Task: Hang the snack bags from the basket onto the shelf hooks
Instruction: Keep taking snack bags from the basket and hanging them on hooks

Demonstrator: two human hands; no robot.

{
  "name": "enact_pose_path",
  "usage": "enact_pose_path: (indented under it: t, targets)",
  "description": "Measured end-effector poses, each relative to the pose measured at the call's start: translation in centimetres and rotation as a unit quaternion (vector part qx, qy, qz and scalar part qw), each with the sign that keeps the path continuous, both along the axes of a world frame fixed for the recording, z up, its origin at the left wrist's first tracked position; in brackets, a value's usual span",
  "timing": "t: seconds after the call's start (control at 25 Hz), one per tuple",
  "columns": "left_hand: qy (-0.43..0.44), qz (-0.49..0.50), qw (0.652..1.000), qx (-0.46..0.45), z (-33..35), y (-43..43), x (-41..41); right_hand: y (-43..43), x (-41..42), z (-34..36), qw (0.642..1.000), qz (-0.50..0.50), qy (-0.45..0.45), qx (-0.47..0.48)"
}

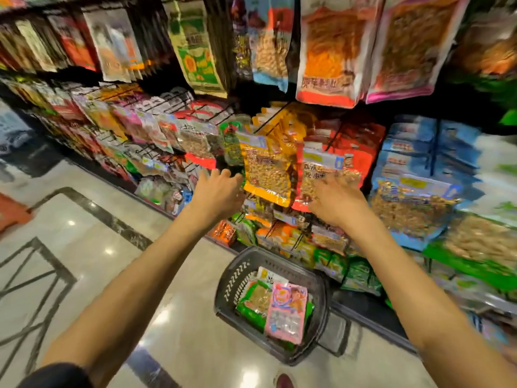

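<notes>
A dark plastic basket (321, 278) stands on the floor at the foot of the shelf, holding a pink snack bag (286, 312), a green one (256, 301) and a pale one behind them. My left hand (221, 189) reaches toward the shelf beside a hanging yellow peanut bag (267, 169), fingers spread, touching its left edge. My right hand (335, 200) lies on the lower part of a red-and-clear nut bag (321, 169) that hangs next to the yellow one. Whether the fingers grip that bag is blurred.
Rows of hooks (156, 152) carry many snack bags to the left, above and below. Large orange and pink bags (333, 51) hang overhead. Blue bags (414, 175) fill the right side. Polished tile floor (92, 225) stretches left. A dark red shoe (284, 380) shows at the bottom edge.
</notes>
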State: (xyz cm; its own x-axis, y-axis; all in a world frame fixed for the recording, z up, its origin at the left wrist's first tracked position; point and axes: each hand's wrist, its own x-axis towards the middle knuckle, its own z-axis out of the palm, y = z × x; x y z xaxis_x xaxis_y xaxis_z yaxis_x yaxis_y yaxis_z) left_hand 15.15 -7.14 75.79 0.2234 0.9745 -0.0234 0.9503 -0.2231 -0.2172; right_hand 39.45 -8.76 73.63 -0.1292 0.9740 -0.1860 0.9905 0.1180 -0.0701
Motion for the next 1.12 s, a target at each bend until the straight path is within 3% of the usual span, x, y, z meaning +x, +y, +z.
enact_pose_path:
  t: [0.28, 0.52, 0.84, 1.12]
  targets:
    - [-0.032, -0.028, 0.997, -0.059, -6.7, 5.7, -3.9, 3.1, -4.4, -5.4, 0.998, -0.033, 0.02, -0.057]
    - [-0.039, -0.07, 0.984, -0.16, -14.5, 8.0, -6.9, 2.8, -7.7, -12.2, 0.986, -0.083, 0.029, -0.142]
    - [-0.036, -0.127, 0.947, -0.293, -30.1, 9.8, -11.8, 0.1, -14.1, -27.4, 0.94, -0.223, 0.064, -0.251]
    - [-0.022, -0.106, 0.929, -0.355, -47.2, 10.1, -13.4, -0.7, -15.8, -43.6, 0.908, -0.266, 0.06, -0.317]
